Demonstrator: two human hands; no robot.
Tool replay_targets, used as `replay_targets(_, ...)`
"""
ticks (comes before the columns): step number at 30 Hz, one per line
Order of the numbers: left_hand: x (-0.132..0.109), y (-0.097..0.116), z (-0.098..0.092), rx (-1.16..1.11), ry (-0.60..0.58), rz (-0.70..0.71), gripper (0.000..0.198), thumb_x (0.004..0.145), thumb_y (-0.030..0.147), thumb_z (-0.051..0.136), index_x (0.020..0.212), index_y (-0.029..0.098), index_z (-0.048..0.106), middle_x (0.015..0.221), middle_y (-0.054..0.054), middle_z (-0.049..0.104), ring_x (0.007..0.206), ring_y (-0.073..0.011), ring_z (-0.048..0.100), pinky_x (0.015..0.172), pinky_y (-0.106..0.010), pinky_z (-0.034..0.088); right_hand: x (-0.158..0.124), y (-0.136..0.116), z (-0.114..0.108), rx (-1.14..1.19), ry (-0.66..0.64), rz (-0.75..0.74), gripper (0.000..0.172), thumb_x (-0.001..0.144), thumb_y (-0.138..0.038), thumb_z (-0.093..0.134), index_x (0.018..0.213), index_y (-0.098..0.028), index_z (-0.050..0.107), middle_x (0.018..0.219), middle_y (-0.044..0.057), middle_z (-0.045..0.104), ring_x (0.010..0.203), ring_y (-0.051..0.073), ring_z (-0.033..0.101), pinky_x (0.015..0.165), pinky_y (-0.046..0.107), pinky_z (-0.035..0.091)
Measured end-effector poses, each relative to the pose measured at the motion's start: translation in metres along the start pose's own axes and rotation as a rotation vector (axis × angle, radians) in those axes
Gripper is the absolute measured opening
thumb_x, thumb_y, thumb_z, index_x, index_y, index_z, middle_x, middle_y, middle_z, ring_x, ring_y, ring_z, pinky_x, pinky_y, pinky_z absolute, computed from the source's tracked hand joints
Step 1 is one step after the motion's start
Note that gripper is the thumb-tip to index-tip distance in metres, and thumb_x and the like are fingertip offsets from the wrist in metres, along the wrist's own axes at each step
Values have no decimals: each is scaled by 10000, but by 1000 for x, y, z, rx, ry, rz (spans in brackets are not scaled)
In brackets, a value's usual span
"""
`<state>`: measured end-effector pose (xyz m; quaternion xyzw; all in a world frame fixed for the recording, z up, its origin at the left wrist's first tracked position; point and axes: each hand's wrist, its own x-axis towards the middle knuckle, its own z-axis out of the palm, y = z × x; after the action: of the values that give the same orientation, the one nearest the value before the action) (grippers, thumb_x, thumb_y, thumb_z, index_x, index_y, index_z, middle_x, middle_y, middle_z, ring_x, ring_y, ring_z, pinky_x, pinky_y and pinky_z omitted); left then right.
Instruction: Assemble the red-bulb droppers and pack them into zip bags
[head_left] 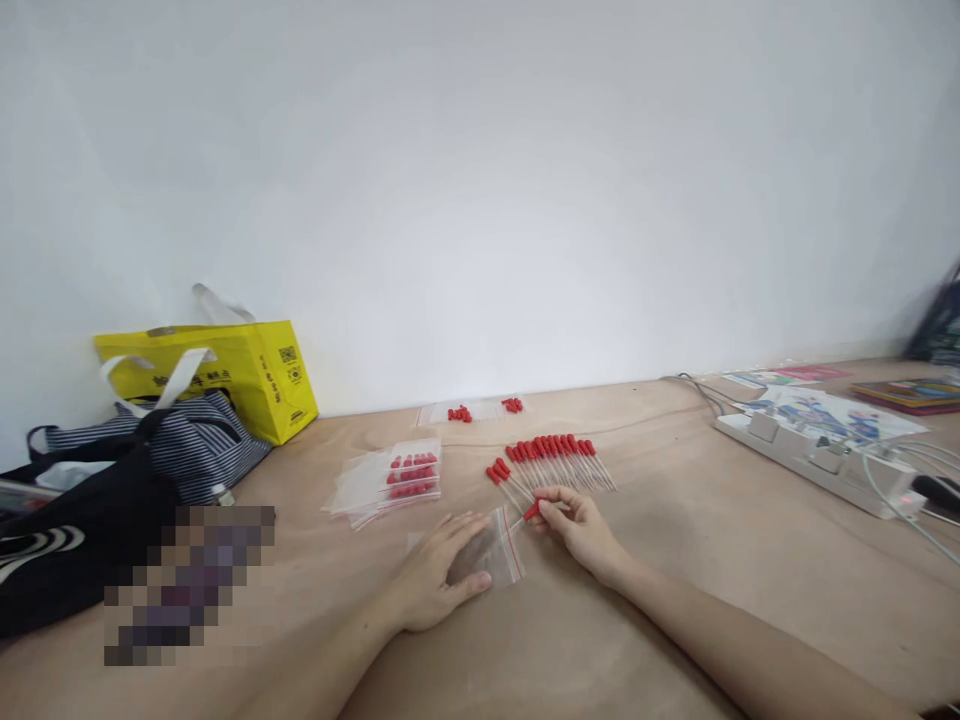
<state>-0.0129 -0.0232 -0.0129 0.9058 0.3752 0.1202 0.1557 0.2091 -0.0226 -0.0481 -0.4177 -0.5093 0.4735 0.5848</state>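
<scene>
My left hand [442,575] lies with fingers spread on a clear zip bag [501,552] that has a red line near its opening. Thumb and fingers of my right hand [577,525] pinch a red-tipped stick [532,510] by its red end; its pale shaft points toward the bag's opening. Just beyond, several red-tipped sticks [559,452] lie side by side in a fan. To the left rests a stack of clear bags [364,485], the top ones with red tips [412,475] showing inside.
Near the wall lie more bags [484,410] with red pieces [460,413]. On the left stand a yellow bag [289,385], a striped bag [217,440] and a black bag [97,530]. A white power strip [802,455] with cables and papers [847,412] is at right.
</scene>
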Motion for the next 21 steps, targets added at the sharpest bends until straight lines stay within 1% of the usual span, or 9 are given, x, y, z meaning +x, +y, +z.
replay_targets(3, 1, 4, 3, -26, 65, 18, 517, 782, 421, 499, 1254, 249, 373, 1286, -58, 408, 1148, -241, 398, 950, -383, 342, -5, 0, 4, -59, -176, 67, 400, 603, -486, 632, 837, -169, 564, 704, 7, 604, 449, 79, 497, 466, 246, 422)
replay_targets(5, 3, 9, 5, -15, 129, 34, 456, 758, 423, 528, 1169, 235, 473, 1151, -63, 482, 1027, -227, 481, 855, -342, 415, -7, -2, 4, -130, -256, 69, 359, 611, -425, 647, 852, -171, 569, 771, 14, 616, 427, 62, 477, 420, 217, 381)
replay_targets(8, 3, 12, 2, 40, 184, 17, 340, 755, 456, 518, 988, 220, 593, 928, -49, 544, 855, -207, 532, 763, -333, 442, -8, -2, 3, -188, -291, 16, 248, 623, -317, 655, 805, -174, 565, 758, 11, 625, 573, 102, 554, 505, 221, 411)
replay_targets(10, -1, 11, -3, 30, 177, -6, 320, 788, 451, 472, 955, 215, 609, 882, -46, 570, 819, -197, 546, 759, -334, 443, -7, 0, 1, -185, -277, -9, 216, 618, -265, 658, 778, -179, 540, 730, 0, 622, 660, 123, 577, 578, 236, 428)
replay_targets(12, -8, 8, -8, -15, 126, -1, 322, 797, 429, 470, 1002, 214, 595, 964, -53, 588, 882, -200, 552, 803, -332, 437, -6, 2, -1, -165, -276, 2, 227, 608, -238, 663, 770, -182, 515, 724, -7, 620, 685, 128, 584, 625, 252, 435)
replay_targets(13, -11, 5, -11, -32, 85, 11, 340, 785, 426, 492, 1040, 219, 581, 1054, -58, 574, 954, -212, 536, 848, -340, 420, -6, 3, -2, -152, -285, 19, 233, 603, -234, 664, 771, -181, 511, 726, -7, 622, 687, 128, 586, 642, 259, 436)
replay_targets(16, -21, -2, -12, -41, -22, 3, 438, 762, 439, 521, 1148, 233, 520, 1263, -65, 463, 1136, -253, 429, 951, -399, 345, -4, 4, -3, -135, -309, 87, 246, 585, -233, 672, 764, -176, 513, 714, -4, 629, 662, 129, 591, 650, 272, 441)
replay_targets(19, -23, -4, -10, -36, -67, 13, 435, 809, 437, 452, 1204, 255, 470, 1315, -46, 412, 1213, -248, 339, 988, -435, 294, -1, 6, 1, -132, -307, 114, 263, 551, -247, 694, 721, -173, 507, 652, -11, 626, 619, 131, 587, 615, 266, 444)
replay_targets(21, -21, -3, -9, -26, -75, 33, 431, 823, 440, 426, 1217, 266, 454, 1322, -38, 403, 1229, -243, 315, 1006, -460, 252, -1, 7, 5, -128, -298, 103, 274, 541, -269, 701, 704, -173, 503, 627, -16, 619, 603, 129, 581, 594, 258, 443)
